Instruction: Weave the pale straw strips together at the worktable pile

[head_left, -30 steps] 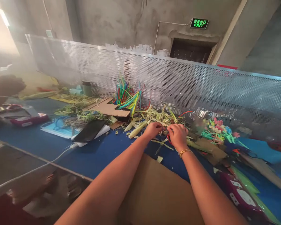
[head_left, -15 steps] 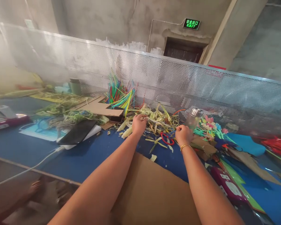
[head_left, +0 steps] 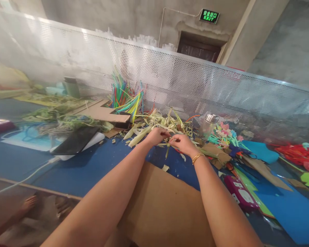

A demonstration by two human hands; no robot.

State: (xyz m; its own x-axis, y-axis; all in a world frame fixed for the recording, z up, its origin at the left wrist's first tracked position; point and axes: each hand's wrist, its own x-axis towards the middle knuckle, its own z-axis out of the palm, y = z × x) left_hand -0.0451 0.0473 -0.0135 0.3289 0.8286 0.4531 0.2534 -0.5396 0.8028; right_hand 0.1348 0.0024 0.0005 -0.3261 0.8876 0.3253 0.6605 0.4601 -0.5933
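Observation:
My left hand (head_left: 156,136) and my right hand (head_left: 183,144) meet over a blue table (head_left: 92,164), both pinching a thin pale green leaf strip (head_left: 169,143) between them. Just beyond the hands lies a heap of green and yellow leaf strips (head_left: 162,124). A gold bracelet (head_left: 197,157) circles my right wrist. A brown cardboard sheet (head_left: 164,206) lies under my forearms.
A perforated metal screen (head_left: 170,79) runs along the table's far side. Coloured straws (head_left: 125,97) stand by a cardboard piece (head_left: 103,113). A black tablet (head_left: 74,140) lies at left, a steel-lidded jar (head_left: 208,125) and coloured paper flowers (head_left: 226,135) at right. A bare foot (head_left: 28,203) shows below left.
My hands were apart half a second ago, the left in the leaf heap; now they have come together on a leaf strip. The camera has swung slightly right.

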